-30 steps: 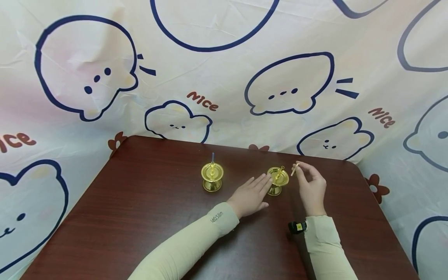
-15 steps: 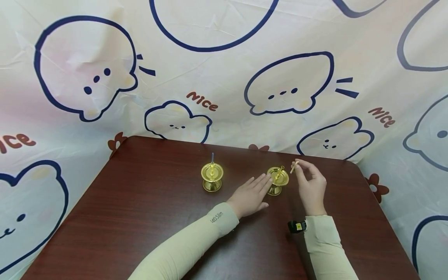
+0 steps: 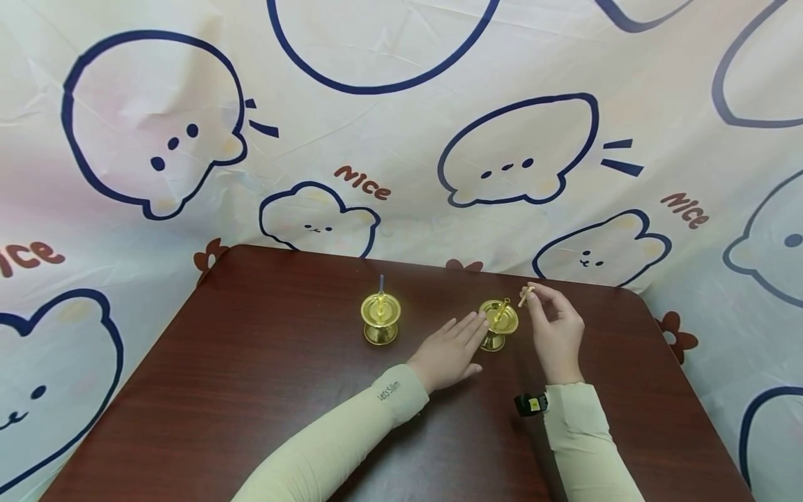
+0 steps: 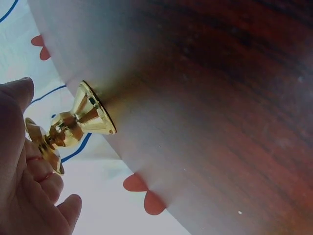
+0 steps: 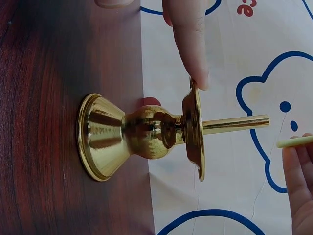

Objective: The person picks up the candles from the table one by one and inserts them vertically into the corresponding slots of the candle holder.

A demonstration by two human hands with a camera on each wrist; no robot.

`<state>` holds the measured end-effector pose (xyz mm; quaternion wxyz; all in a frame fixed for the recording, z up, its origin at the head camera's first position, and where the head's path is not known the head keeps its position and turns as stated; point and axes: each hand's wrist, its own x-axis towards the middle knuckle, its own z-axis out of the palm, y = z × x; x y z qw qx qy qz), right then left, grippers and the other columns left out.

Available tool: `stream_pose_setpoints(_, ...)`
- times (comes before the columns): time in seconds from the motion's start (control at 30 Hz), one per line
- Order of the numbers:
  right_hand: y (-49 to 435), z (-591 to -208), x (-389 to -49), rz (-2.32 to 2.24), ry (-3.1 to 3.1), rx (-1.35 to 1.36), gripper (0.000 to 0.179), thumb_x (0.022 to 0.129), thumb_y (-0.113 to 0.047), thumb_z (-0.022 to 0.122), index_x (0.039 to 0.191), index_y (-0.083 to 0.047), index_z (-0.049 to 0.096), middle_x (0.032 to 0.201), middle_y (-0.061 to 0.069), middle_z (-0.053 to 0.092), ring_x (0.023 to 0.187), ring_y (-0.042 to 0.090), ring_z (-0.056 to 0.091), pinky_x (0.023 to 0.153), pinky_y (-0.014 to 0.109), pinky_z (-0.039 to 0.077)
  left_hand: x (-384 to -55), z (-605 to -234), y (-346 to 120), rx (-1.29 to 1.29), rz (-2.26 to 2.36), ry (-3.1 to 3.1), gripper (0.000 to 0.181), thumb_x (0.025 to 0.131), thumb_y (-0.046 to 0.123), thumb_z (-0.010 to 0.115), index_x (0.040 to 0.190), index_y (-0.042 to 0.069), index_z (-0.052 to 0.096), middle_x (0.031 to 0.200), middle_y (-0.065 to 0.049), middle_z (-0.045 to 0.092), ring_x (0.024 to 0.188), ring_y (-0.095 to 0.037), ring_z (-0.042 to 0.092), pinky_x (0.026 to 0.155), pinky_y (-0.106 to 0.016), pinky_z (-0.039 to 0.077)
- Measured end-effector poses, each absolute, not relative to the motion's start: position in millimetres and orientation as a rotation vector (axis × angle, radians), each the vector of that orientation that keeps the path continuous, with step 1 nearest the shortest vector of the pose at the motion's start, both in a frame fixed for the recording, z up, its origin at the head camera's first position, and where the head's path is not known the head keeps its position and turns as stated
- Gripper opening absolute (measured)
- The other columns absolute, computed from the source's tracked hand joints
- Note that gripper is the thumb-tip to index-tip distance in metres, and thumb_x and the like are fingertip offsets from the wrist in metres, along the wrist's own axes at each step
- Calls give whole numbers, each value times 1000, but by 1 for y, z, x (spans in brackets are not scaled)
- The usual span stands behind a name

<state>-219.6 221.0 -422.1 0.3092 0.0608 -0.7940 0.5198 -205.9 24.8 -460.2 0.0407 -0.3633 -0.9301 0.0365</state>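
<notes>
My left hand (image 3: 447,350) lies with straight fingers against the rim of the right-hand brass candle holder (image 3: 505,322). In the right wrist view, its fingertips (image 5: 194,73) touch the dish edge of that candle holder (image 5: 146,129), which stands upright with a narrow tube (image 5: 237,124) rising from the dish. My right hand (image 3: 557,338) pinches a thin pale-yellow candle (image 3: 525,296) just right of the holder, tilted and apart from it. In the right wrist view, the candle's end (image 5: 288,142) sits a short gap beyond the tube's tip.
A second brass candle holder (image 3: 380,335) stands upright to the left, bearing a thin blue candle (image 3: 381,284). Both holders are near the back of the dark wooden table (image 3: 251,362). A cartoon-printed cloth (image 3: 401,132) hangs behind the table.
My right hand has moved slightly left and away from me, bringing the yellow candle nearer the top of the holder's tube. My left hand has stayed on the rim.
</notes>
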Motion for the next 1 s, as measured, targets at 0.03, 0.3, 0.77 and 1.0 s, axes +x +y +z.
stream_pose_setpoints(0.03,220,-422,-220,1371,-2090,164,18,99,-13,67,113,-3,74,109,10,75,93,2,65,79,11,49,-206,-460,25,-1113,109,-2847,80,103,53,49,163,9,18,169,-6,15,155,-20,14,124,-37,20)
stream_pose_setpoints(0.3,219,-421,-222,1352,-2067,190,19,98,-11,68,115,-5,74,110,10,75,92,0,66,80,11,50,-205,-461,24,-1109,105,-2844,79,104,53,47,163,9,18,169,-5,15,155,-19,13,124,-37,20)
stream_pose_setpoints(0.77,215,-419,-225,1402,-2076,215,20,99,-14,67,115,-4,73,111,9,75,94,1,68,83,12,53,-206,-461,24,-1114,99,-2850,79,103,53,49,163,9,19,169,-6,16,155,-19,14,124,-37,21)
stream_pose_setpoints(1.0,213,-420,-227,1500,-2039,233,21,99,-12,67,115,-1,72,110,13,74,96,4,70,86,17,55,-206,-462,24,-1110,123,-2841,80,103,53,49,163,9,19,169,-5,16,155,-19,14,124,-37,21)
